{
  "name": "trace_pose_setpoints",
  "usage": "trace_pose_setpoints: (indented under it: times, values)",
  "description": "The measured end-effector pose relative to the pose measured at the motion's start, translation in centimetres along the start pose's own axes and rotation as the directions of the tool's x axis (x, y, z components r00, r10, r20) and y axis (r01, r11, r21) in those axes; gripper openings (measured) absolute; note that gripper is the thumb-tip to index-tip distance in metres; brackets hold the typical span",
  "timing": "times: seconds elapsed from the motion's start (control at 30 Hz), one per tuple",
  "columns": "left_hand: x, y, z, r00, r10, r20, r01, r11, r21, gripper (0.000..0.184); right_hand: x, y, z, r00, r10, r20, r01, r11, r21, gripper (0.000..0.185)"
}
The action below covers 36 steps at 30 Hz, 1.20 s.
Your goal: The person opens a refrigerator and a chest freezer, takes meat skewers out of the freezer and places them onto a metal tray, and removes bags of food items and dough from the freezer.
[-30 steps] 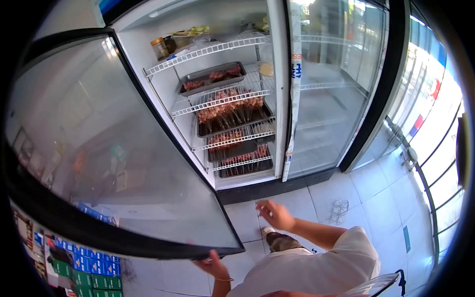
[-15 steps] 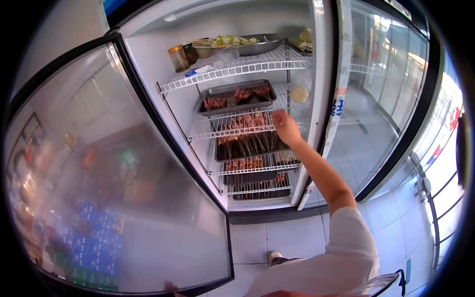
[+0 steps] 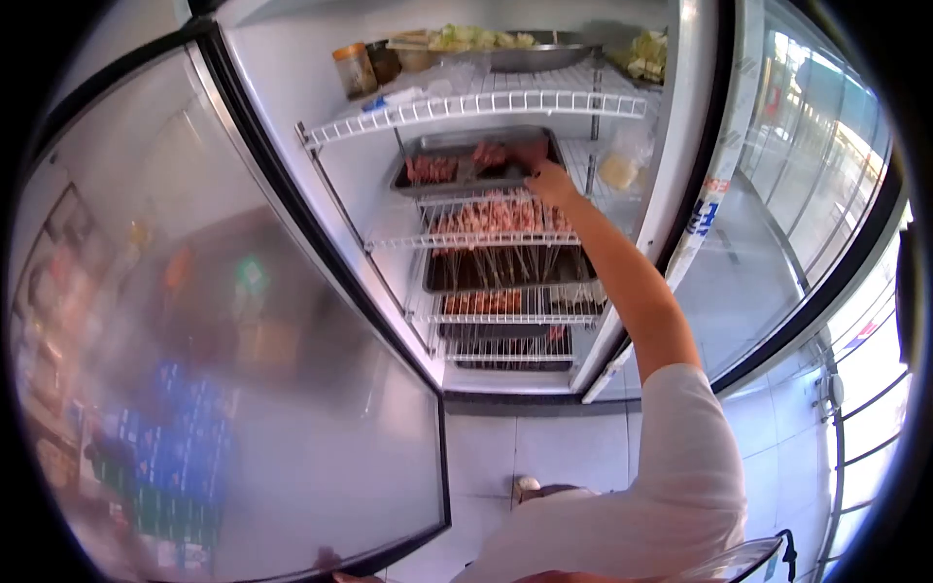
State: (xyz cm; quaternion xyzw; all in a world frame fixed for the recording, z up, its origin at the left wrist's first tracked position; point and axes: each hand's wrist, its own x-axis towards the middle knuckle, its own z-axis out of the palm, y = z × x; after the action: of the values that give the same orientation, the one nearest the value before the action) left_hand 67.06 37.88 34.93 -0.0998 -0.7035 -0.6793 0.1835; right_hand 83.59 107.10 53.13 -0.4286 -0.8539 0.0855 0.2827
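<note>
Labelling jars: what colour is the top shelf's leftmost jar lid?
The lid is orange; the head view shows it best.

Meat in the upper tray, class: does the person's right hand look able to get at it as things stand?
Probably yes: the right hand is at the right end of the tray, the fridge door stands open, and the wire shelf above leaves room.

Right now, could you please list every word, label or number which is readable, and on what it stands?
"ES", probably: red letters on the white strip of the closed door.
Blue characters beneath: same strip, too blurred.
Blue boxes and green boxes behind the open glass door: printing too blurred.
Orange-lidded jar: nothing readable.
</note>
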Motion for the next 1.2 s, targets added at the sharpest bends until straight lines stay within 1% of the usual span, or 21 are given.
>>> trace_pose_setpoints:
  times: [0.03, 0.07, 0.17, 0.2, 0.27, 0.3, 0.37, 0.47, 0.5, 0.53, 0.63, 0.67, 0.73, 0.8, 0.87, 0.93, 1.0, 1.03, 1.07, 1.13, 1.2]
  values:
    - [-0.4, -0.1, -0.4, 1.0, 0.005, 0.007, -0.005, 1.0, 0.001, 0.05, 0.0, 0.2, 0.3, 1.0, -0.01, 0.015, 0.01, 1.0, 0.009, 0.041]
    - [-0.7, -0.2, -1.0, 1.0, 0.011, 0.012, -0.011, 1.0, 0.001, 0.05, 0.3, 1.0, 1.1, 0.995, 0.099, -0.023, -0.095, 0.985, 0.147, 0.04]
    - [-1.3, 1.5, -0.1, 0.997, 0.079, 0.017, -0.079, 0.997, -0.018, 0.058, -1.5, 0.3, -0.2, 0.972, 0.081, -0.22, -0.052, 0.989, 0.138, 0.045]
    - [-1.2, 1.6, 0.0, 0.998, 0.062, -0.002, -0.062, 0.998, 0.004, 0.07, -2.7, -0.9, -1.3, 0.955, 0.068, -0.29, -0.034, 0.992, 0.123, 0.046]
    - [-1.4, 0.6, -0.3, 0.999, 0.054, -0.004, -0.054, 0.998, -0.016, 0.069, -4.9, -1.4, -2.1, 0.973, -0.007, -0.231, 0.035, 0.993, 0.115, 0.041]
    - [-1.6, 1.1, 0.4, 0.998, 0.065, -0.012, -0.064, 0.997, 0.051, 0.067, -6.1, -1.6, -2.1, 0.98, -0.031, -0.195, 0.054, 0.992, 0.117, 0.04]
    - [-1.8, 2.1, 0.2, 1.0, 0.019, 0.003, -0.019, 0.998, 0.052, 0.068, -8.4, -1.5, -2.9, 0.961, 0.091, -0.262, 0.013, 0.929, 0.371, 0.037]
    - [-2.0, 1.8, -0.3, 0.999, -0.035, -0.017, 0.035, 0.999, -0.005, 0.071, -12.2, -1.1, -3.4, 0.975, 0.098, -0.202, 0.005, 0.89, 0.457, 0.038]
    - [-2.1, 2.2, -0.4, 0.999, -0.03, 0.017, 0.03, 1.0, 0.009, 0.07, -12.9, 0.1, -3.1, 0.975, 0.08, -0.209, 0.001, 0.933, 0.361, 0.038]
    - [-2.0, 2.5, -0.5, 0.998, -0.022, 0.052, 0.021, 1.0, 0.021, 0.07, -14.0, 1.3, -2.7, 0.975, 0.086, -0.207, -0.006, 0.933, 0.359, 0.038]
    - [-2.1, 2.1, -1.1, 0.994, 0.01, 0.113, -0.009, 1.0, -0.009, 0.062, -17.4, 2.1, -3.4, 0.99, 0.141, -0.026, -0.136, 0.982, 0.129, 0.037]
    - [-2.4, 2.4, -0.8, 0.993, 0.012, 0.12, -0.01, 1.0, -0.012, 0.062, -18.8, 2.3, -3.5, 0.989, 0.148, -0.03, -0.143, 0.982, 0.127, 0.037]
    - [-3.3, 3.4, -0.5, 0.982, 0.053, 0.182, -0.042, 0.997, -0.069, 0.047, -21.3, 2.3, -3.2, 0.98, 0.198, -0.014, -0.194, 0.971, 0.138, 0.037]
    - [-4.0, 2.8, -1.4, 0.968, 0.09, 0.235, -0.069, 0.993, -0.098, 0.048, -24.4, 1.7, -2.6, 0.978, 0.205, -0.051, -0.191, 0.962, 0.197, 0.037]
    - [-6.3, 3.8, -1.3, 0.947, 0.042, 0.318, 0.017, 0.983, -0.181, 0.046, -27.6, 1.2, -0.9, 0.983, 0.177, -0.039, -0.16, 0.951, 0.266, 0.036]
    - [-8.9, 4.7, -2.3, 0.903, -0.019, 0.429, 0.045, 0.998, -0.052, 0.048, -30.4, 1.8, 2.8, 0.98, 0.183, 0.074, -0.197, 0.938, 0.287, 0.03]
    - [-9.8, 4.3, -3.2, 0.729, 0.145, 0.669, -0.195, 0.981, 0.0, 0.054, -33.5, 2.0, 7.7, 0.988, -0.04, 0.147, 0.031, 0.998, 0.063, 0.021]
    - [-9.7, 4.8, -3.5, 0.57, 0.164, 0.805, -0.258, 0.966, -0.014, 0.058, -34.8, 1.7, 9.7, 0.972, -0.114, 0.204, 0.114, 0.993, 0.008, 0.02]
    - [-9.8, 5.2, -3.5, 0.391, 0.161, 0.906, -0.309, 0.951, -0.036, 0.063, -37.1, 1.4, 12.0, 0.939, -0.083, 0.334, 0.081, 0.996, 0.019, 0.019]
    - [-10.1, 6.0, -2.9, 0.22, 0.203, 0.954, -0.357, 0.927, -0.115, 0.068, -42.6, 1.2, 16.3, 0.81, -0.016, 0.586, 0.024, 1.0, -0.004, 0.021]
    - [-8.8, 11.6, -1.8, 0.065, 0.449, 0.891, -0.502, 0.786, -0.36, 0.064, -49.6, 1.9, 18.6, 0.653, 0.067, 0.755, -0.019, 0.997, -0.073, 0.025]
